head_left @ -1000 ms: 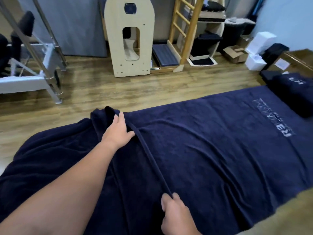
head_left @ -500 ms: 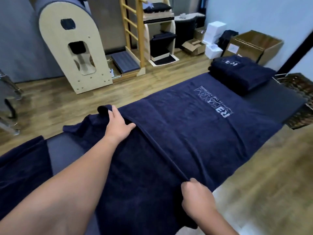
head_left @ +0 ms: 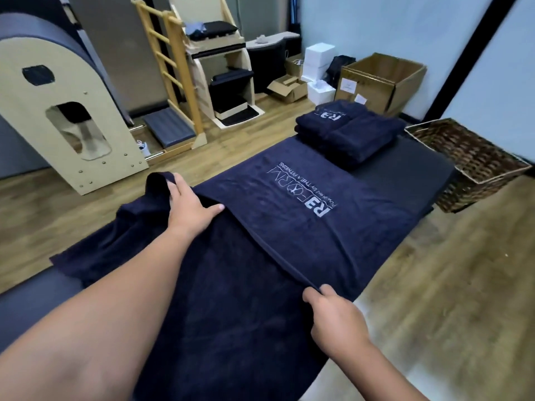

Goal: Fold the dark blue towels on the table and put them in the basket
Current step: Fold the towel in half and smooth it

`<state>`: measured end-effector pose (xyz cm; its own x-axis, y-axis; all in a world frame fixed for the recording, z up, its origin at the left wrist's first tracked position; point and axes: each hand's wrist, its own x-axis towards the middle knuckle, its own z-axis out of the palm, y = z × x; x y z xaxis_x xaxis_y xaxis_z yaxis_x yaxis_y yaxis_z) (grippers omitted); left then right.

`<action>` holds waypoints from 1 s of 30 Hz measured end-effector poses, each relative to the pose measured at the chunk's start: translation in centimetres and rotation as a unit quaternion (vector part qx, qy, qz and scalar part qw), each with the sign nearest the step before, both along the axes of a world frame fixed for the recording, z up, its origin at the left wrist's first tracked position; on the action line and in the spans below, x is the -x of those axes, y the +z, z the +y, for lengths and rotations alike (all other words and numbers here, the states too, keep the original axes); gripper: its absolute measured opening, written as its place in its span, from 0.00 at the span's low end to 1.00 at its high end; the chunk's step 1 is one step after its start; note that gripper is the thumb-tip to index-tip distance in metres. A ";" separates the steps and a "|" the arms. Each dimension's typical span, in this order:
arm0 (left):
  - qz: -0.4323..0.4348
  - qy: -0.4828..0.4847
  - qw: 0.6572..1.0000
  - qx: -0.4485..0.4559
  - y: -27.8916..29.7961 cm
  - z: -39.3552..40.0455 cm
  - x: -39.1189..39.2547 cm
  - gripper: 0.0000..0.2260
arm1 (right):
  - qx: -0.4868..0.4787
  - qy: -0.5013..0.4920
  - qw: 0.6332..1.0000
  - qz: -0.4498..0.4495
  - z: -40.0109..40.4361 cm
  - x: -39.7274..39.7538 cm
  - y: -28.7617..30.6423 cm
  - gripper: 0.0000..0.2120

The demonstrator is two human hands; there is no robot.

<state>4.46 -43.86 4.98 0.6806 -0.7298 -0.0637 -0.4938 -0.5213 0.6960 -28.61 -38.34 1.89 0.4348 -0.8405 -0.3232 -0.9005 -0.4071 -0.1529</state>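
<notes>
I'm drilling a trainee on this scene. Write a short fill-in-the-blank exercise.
1. Both hands grip the edge of a dark blue ____.
2. The stack of folded towels lies on the ____.
3. The wicker basket stands on the ____.
4. The left hand grips the edge farther away than the ____ hand.

Missing: towel; table; floor; right

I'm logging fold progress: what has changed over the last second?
Both hands have carried the towel's folded edge toward the logo end; the head turned right, bringing the folded stack and basket into view. The left hand still holds the far end of the fold and the right hand still pinches the near end. Nothing was let go.
</notes>
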 end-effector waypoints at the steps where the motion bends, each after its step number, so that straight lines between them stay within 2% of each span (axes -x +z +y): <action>1: 0.000 -0.002 1.000 0.002 -0.2 -1.4 0.4 0.58 | 0.005 0.000 1.000 -0.002 -1.3 0.5 -0.1 0.22; 15: 0.004 -0.043 0.999 -0.010 -3.4 -22.6 6.0 0.61 | 0.022 -0.023 0.999 0.010 -20.5 6.6 -0.6 0.26; 30: -0.027 -0.036 0.996 -0.081 -6.3 -39.5 14.5 0.61 | -0.060 0.004 0.997 -0.042 -38.9 16.5 -5.6 0.35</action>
<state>-10.04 -83.33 -1.32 0.6324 -0.7602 -0.1491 -0.5685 -0.5862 0.5772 -45.11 -77.23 -3.71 0.4704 -0.7945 -0.3841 -0.8797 -0.3877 -0.2755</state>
